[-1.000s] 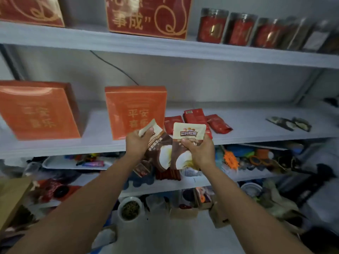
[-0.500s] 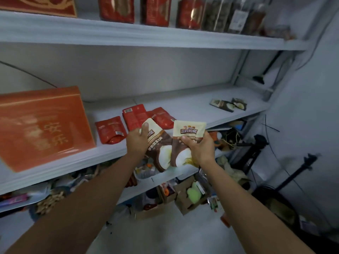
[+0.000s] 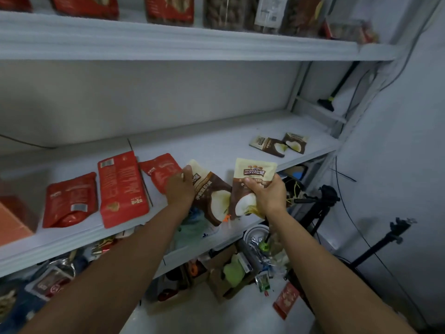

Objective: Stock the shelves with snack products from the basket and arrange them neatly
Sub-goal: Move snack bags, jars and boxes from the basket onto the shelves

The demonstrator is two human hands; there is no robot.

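My left hand (image 3: 179, 190) grips a tilted pouch (image 3: 212, 197) and my right hand (image 3: 268, 196) an upright pouch (image 3: 255, 172), both over the shelf (image 3: 216, 145) front.

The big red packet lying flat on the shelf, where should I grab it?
Pinch the big red packet by its near short edge, coming from the shelf front. It lies flat, that edge almost at the lip, so fingers probably slide under there.
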